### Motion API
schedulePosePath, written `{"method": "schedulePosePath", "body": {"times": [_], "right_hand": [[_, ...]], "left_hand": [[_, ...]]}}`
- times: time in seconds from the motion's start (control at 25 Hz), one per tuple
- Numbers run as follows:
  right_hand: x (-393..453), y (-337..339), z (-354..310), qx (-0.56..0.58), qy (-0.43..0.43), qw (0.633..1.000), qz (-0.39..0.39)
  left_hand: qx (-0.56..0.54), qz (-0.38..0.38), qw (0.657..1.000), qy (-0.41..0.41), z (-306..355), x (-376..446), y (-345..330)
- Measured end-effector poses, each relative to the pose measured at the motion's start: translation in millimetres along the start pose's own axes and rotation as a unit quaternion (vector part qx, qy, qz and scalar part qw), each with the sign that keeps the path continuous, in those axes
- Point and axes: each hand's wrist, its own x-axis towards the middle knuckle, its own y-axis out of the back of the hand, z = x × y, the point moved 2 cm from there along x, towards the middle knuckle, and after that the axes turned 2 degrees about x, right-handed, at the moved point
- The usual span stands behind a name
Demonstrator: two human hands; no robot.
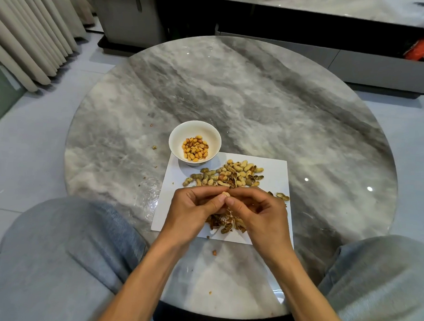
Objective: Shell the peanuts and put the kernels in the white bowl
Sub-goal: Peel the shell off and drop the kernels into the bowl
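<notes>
On the round marble table [232,89], near its front edge, we are pinching one peanut [226,194] between our left hand [195,205] and right hand [259,210]. Pressing too hard is probably risking a kernel shooting past the white bowl [178,135].

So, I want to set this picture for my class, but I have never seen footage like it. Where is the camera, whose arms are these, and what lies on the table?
There is no machine here. The single picture comes from a wide-angle camera worn on a person's head, looking down at their own bare arms and knees.

They sit at a round grey marble-patterned table. On it lies a white paper sheet. On the sheet's far left corner stands a small white bowl holding shelled yellow kernels. Beside it on the sheet is a heap of tan unshelled peanuts, and nearer the person a pile of broken brown shells.

The left hand and right hand meet above the sheet, fingertips together pinching one pale peanut, apparently to crack it.
</notes>
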Motion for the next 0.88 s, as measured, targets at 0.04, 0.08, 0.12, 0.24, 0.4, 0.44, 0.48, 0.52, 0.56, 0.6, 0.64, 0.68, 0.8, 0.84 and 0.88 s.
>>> {"method": "schedulePosePath", "body": {"times": [0.04, 0.08, 0.12, 0.24, 0.4, 0.44, 0.48, 0.52, 0.56, 0.6, 0.64, 0.68, 0.8, 0.84, 0.88], "right_hand": [[0.5, 1.1, -0.1, 0.029, -0.018, 0.999, 0.016], [0.5, 1.7, 0.4, 0.055, -0.039, 0.997, 0.026], [0.0, 1.8, 0.0, 0.08, -0.058, 0.995, 0.032], [0.1, 0.4, -0.7, 0.138, -0.09, 0.986, 0.034], [0.4, -0.5, 2.9, 0.19, -0.148, 0.97, -0.025], [0.6, -0.1, 4.2, 0.196, -0.168, 0.965, -0.041], [0.9, 0.4, 5.4, 0.198, -0.18, 0.962, -0.056], [1.2, 0.3, 5.4, 0.198, -0.183, 0.961, -0.066], [1.7, 0.2, 5.4, 0.196, -0.177, 0.962, -0.065], [2.0, 0.4, 4.3, 0.189, -0.162, 0.967, -0.054], [1.8, 0.9, 3.5, 0.178, -0.141, 0.973, -0.035], [0.7, 0.7, 2.4, 0.168, -0.121, 0.978, -0.015], [-2.8, -0.9, 1.9, 0.148, -0.087, 0.985, 0.029], [-3.0, -2.0, 1.7, 0.145, -0.084, 0.985, 0.042], [-3.0, -3.1, 1.7, 0.145, -0.087, 0.984, 0.055]], "left_hand": [[-0.016, 0.002, 1.0, 0.004, -1.0, 0.9, -1.0], [-0.036, 0.009, 0.999, 0.007, -1.5, 1.5, -1.8], [-0.054, 0.015, 0.998, 0.007, -2.5, 2.1, -2.7], [-0.065, 0.011, 0.998, -0.009, -4.1, 2.3, -5.9], [-0.036, -0.036, 0.997, -0.051, -3.3, 4.1, -5.5], [-0.031, -0.046, 0.997, -0.056, -3.5, 5.6, -4.9], [-0.029, -0.057, 0.996, -0.058, -4.2, 6.5, -4.4], [-0.03, -0.067, 0.996, -0.057, -5.1, 7.2, -3.9], [-0.035, -0.076, 0.995, -0.052, -5.3, 7.2, -4.3], [-0.046, -0.081, 0.995, -0.042, -5.7, 6.2, -5.9], [-0.06, -0.082, 0.994, -0.033, -6.6, 4.7, -7.9], [-0.072, -0.078, 0.994, -0.025, -7.6, 2.7, -10.1], [-0.084, -0.057, 0.994, -0.032, -8.7, -0.9, -16.8], [-0.084, -0.057, 0.994, -0.038, -8.9, -0.8, -17.8], [-0.081, -0.058, 0.994, -0.042, -8.6, -0.6, -18.0]]}}
